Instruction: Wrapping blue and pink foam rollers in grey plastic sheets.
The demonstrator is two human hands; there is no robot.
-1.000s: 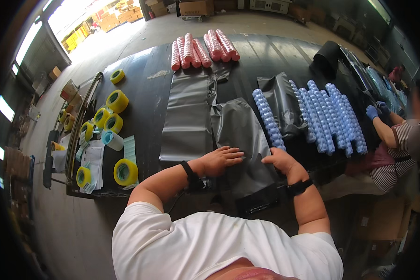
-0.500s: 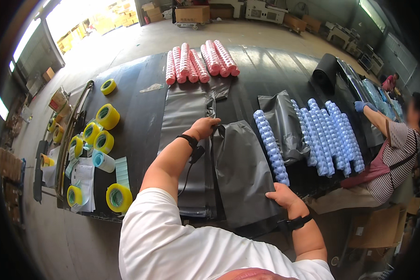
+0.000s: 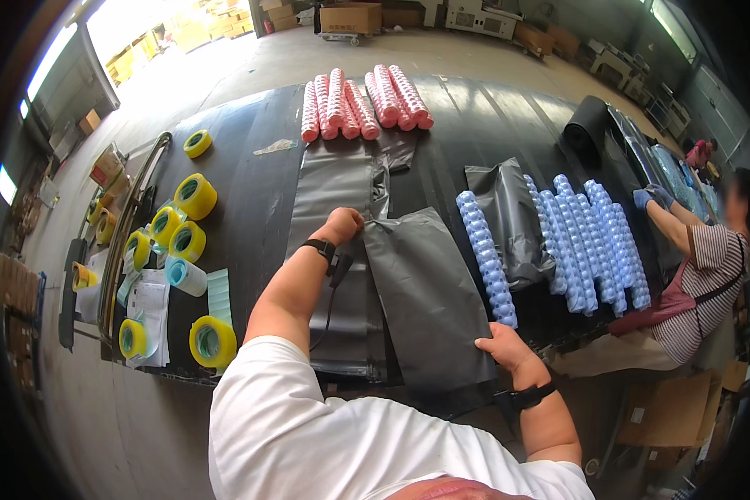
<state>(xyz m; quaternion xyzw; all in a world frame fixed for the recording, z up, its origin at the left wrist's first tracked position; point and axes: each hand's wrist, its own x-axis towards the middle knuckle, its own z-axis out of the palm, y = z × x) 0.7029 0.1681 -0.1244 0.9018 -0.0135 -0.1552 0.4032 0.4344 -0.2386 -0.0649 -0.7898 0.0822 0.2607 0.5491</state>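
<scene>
A grey plastic bag (image 3: 429, 292) lies slanted across the near edge of the black table, stretched between my hands. My left hand (image 3: 342, 225) pinches its far left corner. My right hand (image 3: 508, 346) grips its near right edge, thumb on top. Under my left forearm lies a stack of flat grey bags (image 3: 329, 187). Just beyond my right hand rests a blue bubble-wrap roll (image 3: 486, 258). Another grey bag (image 3: 508, 225) sits between that roll and several more blue bubble-wrap rolls (image 3: 587, 242).
Pink bubble-wrap rolls (image 3: 362, 104) lie at the table's far side. Yellow tape rolls (image 3: 195, 197), papers (image 3: 148, 312) and a light-blue roll (image 3: 186, 276) occupy the left. At right, a co-worker in a striped shirt (image 3: 712, 271) reaches over the table beside a black roll (image 3: 586, 133).
My left hand has moved left, drawing the bag's far corner with it, so the bag now lies flatter and more slanted. My right hand has barely moved. The co-worker's second gloved hand has appeared.
</scene>
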